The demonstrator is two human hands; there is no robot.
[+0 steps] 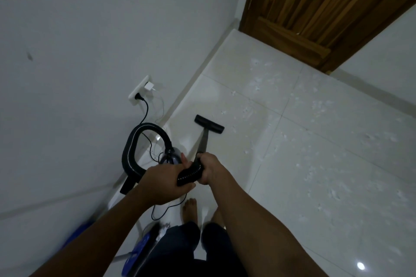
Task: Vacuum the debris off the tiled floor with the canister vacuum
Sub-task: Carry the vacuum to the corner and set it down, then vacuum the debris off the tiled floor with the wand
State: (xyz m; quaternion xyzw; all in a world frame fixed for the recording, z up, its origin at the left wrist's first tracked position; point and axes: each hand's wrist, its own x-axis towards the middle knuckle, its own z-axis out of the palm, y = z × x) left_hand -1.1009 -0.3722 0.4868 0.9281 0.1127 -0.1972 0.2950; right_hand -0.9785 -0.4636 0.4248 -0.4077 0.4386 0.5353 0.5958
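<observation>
Clasping the hose [189, 172], left hand [165, 183] and right hand [210, 169] partly hide the canister [170, 156].

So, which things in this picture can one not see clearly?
Head view:
Canister vacuum: mostly hidden behind the left hand.
Hose: its join to the wand is covered by the right hand.
Debris: flecks too small to identify.
Blue thing: blurred, cut off by the bottom edge.
Door: cut off by the top edge.
</observation>
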